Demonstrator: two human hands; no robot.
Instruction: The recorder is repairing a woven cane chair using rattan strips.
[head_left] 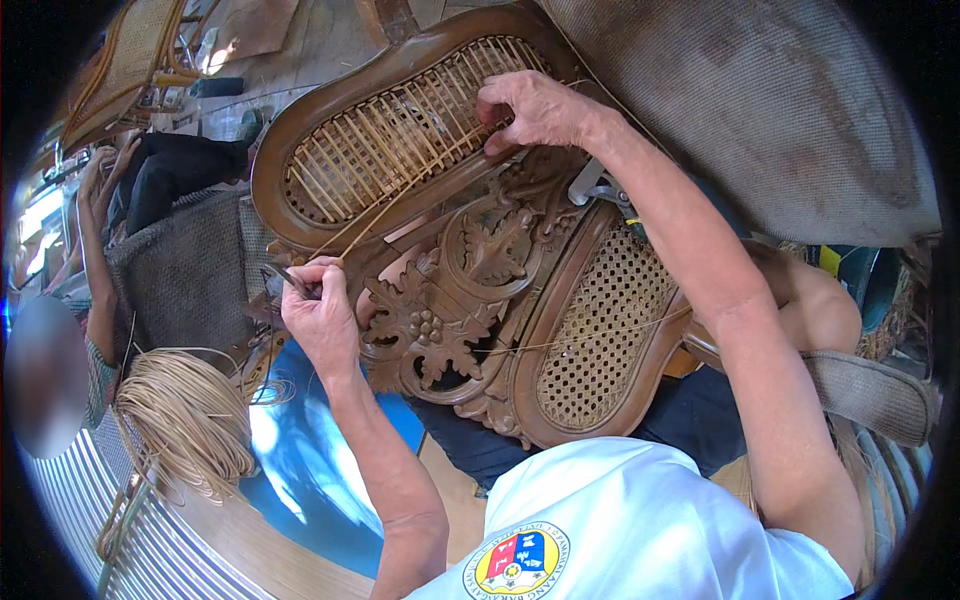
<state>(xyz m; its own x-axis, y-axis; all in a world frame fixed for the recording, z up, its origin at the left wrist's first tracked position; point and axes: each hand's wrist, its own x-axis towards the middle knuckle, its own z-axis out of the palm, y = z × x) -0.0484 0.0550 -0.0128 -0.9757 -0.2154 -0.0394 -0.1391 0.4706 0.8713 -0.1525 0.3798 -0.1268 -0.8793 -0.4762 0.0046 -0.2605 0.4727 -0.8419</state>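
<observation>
Across my lap lies a carved brown wooden chair frame [480, 335] with leaf and grape shapes and two oval panels. Strips of cane run side by side over the far panel [370, 135], only partly crossed by others. Finished open-hole weave fills the near panel [608, 325]. My left hand [322, 310] is closed at the frame's left edge, gripping a slim dark tool [290, 281] whose kind is unclear. A cane strand [385, 210] stretches from its fingertips to my right hand [535, 112], which is closed in a pinch on it over the far panel.
A large coil of cane [185, 420] sits at left beside a blue surface [310, 450]. Another person's arm [97, 270] shows at far left. Woven grey matting [760, 100] spreads at upper right. A metal clamp-like piece [600, 190] rests between the panels.
</observation>
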